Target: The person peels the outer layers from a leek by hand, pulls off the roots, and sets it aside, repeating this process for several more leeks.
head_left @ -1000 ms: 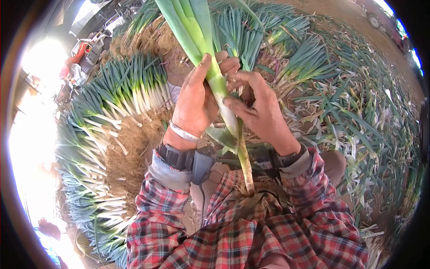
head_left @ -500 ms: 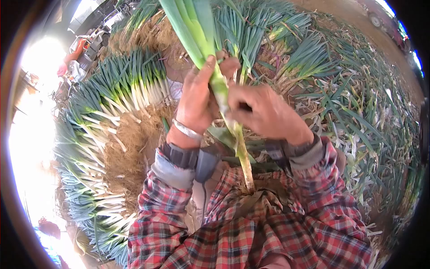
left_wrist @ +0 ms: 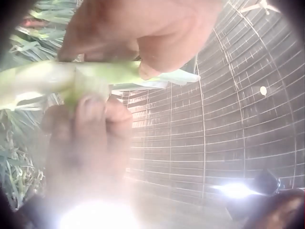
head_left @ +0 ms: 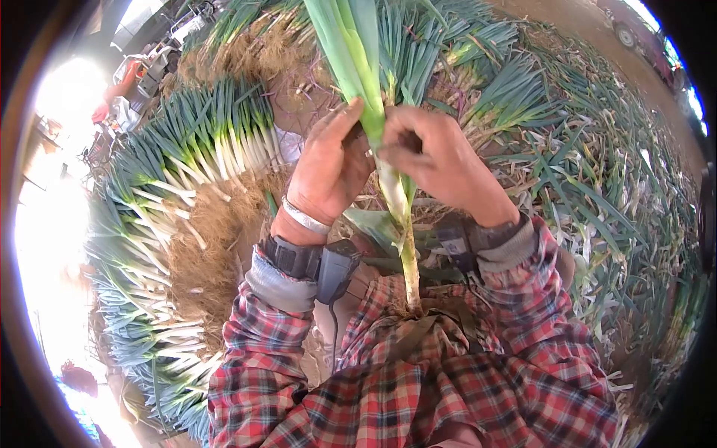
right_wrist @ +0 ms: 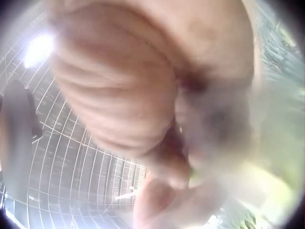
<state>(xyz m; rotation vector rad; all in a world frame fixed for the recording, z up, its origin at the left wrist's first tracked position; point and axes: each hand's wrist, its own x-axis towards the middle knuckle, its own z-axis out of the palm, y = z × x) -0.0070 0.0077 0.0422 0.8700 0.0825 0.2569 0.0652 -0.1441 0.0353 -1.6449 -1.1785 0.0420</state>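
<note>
A long leek [head_left: 393, 190] leans up from the person's lap, its rooted tip at the plaid shirt and its green leaves running past the top of the head view. The left hand [head_left: 325, 168] grips it where white turns green, thumb along the stalk. Across from it the right hand [head_left: 448, 168] pinches the stalk's outer layer with curled fingers. A loose green leaf flap [head_left: 376, 225] hangs beside the lower stalk. The left wrist view has both hands close together on the leek [left_wrist: 43, 78]; in the right wrist view the right hand [right_wrist: 119, 86] hides most of it.
Leeks with white stems and brown roots [head_left: 213, 246] lie in a curved row at left. More leek bundles [head_left: 515, 101] lie ahead. Stripped leaves [head_left: 597, 216] cover the ground at right. A vehicle wheel [head_left: 626, 35] shows at the far right.
The right hand went down along the stalk, then back up beside the left hand. The leek's upper part has shifted right; the left hand keeps its grip.
</note>
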